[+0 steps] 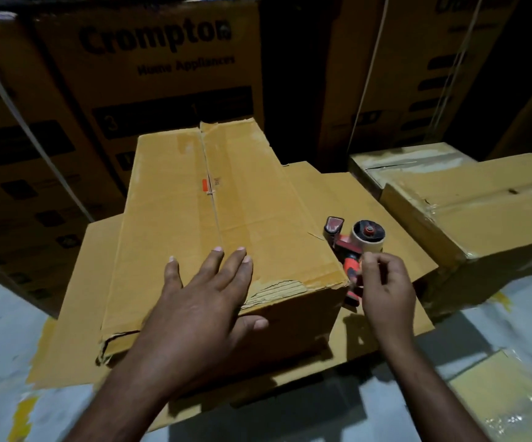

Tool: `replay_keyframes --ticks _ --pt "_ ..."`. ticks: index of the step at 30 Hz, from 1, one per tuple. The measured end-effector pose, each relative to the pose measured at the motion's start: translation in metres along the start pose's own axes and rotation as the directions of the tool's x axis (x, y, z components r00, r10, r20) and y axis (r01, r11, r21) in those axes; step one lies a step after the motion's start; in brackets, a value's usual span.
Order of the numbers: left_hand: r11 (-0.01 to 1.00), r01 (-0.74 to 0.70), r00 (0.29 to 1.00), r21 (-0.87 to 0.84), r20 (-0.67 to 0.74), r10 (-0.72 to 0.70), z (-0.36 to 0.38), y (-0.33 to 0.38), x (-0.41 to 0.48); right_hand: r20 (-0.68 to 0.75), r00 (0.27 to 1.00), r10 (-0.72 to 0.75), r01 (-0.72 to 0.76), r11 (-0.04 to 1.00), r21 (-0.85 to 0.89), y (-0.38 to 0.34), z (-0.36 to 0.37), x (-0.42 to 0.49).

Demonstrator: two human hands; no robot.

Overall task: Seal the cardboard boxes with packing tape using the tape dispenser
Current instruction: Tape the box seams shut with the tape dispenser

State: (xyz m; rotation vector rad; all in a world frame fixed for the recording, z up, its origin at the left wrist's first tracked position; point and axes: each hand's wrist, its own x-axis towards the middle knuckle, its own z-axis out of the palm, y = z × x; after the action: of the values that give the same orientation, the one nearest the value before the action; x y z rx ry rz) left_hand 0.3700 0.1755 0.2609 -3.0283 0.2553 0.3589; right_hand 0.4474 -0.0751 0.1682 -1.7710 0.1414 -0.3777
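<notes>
Cardboard box (258,202), seam (212,205) untaped. Left grip (201,301) flat, fingers apart, at its near edge; right grip (386,288) curls beside dispenser (349,250) handle, hold unclear. Next: seize it.

Dim overall — we see light coming from above near the camera, so the box (175,199) top is the brightest patch while the stacked cartons (150,74) behind fall off to near black. The right hand (387,291) throws a hard shadow onto the cardboard sheet (331,193). Glare on the taped box (468,199) and plastic wrap (513,409). Carton print is soft; we get wide-angle bending at the edges — forearms (124,393) slightly smeared.
</notes>
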Motion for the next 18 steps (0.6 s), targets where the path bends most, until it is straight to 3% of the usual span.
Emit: replay_keyframes --ticks 3,6,9,13,16,18 --pt "1.0 0.004 1.0 -0.008 -0.004 -0.004 0.001 0.001 0.001 -0.004 0.972 0.236 -0.223 0.914 -0.34 0.037 0.011 0.036" --pt "0.998 0.01 1.0 -0.055 -0.029 -0.012 -0.005 0.004 0.001 0.016 0.906 0.424 -0.38 0.828 -0.413 0.059 0.023 0.058" --pt "0.992 0.021 0.999 -0.124 -0.034 -0.025 -0.01 0.01 0.003 0.04 0.877 0.478 -0.412 0.794 -0.447 0.077 0.034 0.075" --pt "0.99 0.036 0.997 -0.133 -0.056 -0.044 -0.012 0.024 0.004 0.049 0.841 0.539 -0.476 0.78 -0.406 0.086 0.041 0.085" --pt "0.993 0.047 0.994 -0.108 -0.09 -0.057 -0.008 0.028 0.006 0.115 0.79 0.602 -0.576 0.794 -0.197 0.079 0.037 0.088" --pt "0.991 0.072 0.992 -0.11 -0.094 -0.082 -0.007 0.027 0.008 0.177 0.793 0.582 -0.584 0.81 -0.049 0.067 0.03 0.092"
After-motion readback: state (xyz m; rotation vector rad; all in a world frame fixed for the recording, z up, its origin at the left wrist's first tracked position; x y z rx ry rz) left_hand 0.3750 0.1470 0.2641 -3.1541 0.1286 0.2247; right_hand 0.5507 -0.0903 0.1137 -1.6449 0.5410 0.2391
